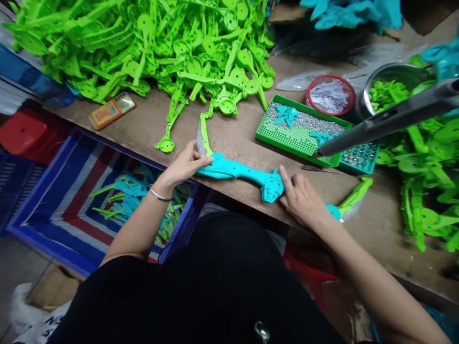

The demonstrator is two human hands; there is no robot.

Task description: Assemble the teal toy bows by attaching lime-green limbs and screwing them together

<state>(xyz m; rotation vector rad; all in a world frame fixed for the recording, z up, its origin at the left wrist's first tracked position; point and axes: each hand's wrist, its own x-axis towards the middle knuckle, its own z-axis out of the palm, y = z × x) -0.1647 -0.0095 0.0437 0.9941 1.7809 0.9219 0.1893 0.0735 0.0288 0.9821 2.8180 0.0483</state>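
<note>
A long turquoise plastic toy piece [249,172] lies across the front of the workbench, with a knobbly block at its right end. From its left end rises a curved lime-green blade with a translucent edge [202,136]. My left hand [182,165], a bangle on its wrist, is closed on that left end, thumb on top. At the block end, my right hand [299,193] has its fingers curled against the piece, index finger along its side; part of the grip is hidden. Right of this hand lies a second green-and-turquoise blade piece [355,198], partly behind the forearm.
Lime-green plastic parts [201,52] are heaped at the back, more [426,186] at right. A green tray [301,129] holds small metal pieces. A dark tool [387,117] juts in above it. Left are a small box [111,111] and a blue-framed bin [64,243] below the bench.
</note>
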